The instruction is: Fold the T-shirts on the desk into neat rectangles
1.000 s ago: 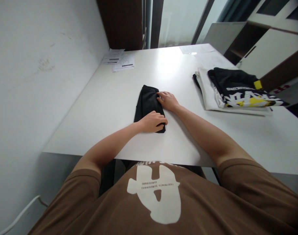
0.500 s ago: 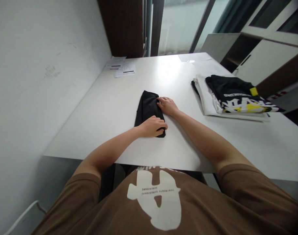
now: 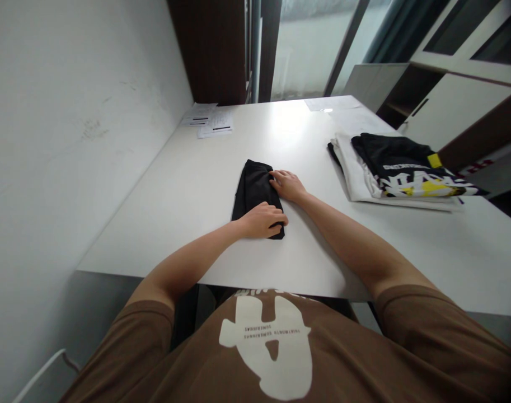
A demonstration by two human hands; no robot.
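Note:
A folded black garment [image 3: 255, 187] lies on the white table in front of me, in a narrow strip pointing away from my body. What kind of garment it is, the folds do not show. My left hand [image 3: 263, 220] reaches across its near part, fingers curled round the right edge by the near corner. At the far end of that same edge is my right hand [image 3: 287, 185], its fingertips bent onto the cloth and the thumb side hidden. The fabric under both hands is partly covered.
To the right, a stack of folded clothes holds a white piece [image 3: 356, 182] beneath a black printed shirt [image 3: 400, 154]. Paper sheets [image 3: 215, 123] lie at the far left of the white table [image 3: 167, 224], beside the wall [image 3: 70, 140]. Cabinets [image 3: 444, 106] stand beyond the right side.
The whole view has shifted slightly, so everything sits a little lower. Both hands keep their places on the black garment, which looks the same.

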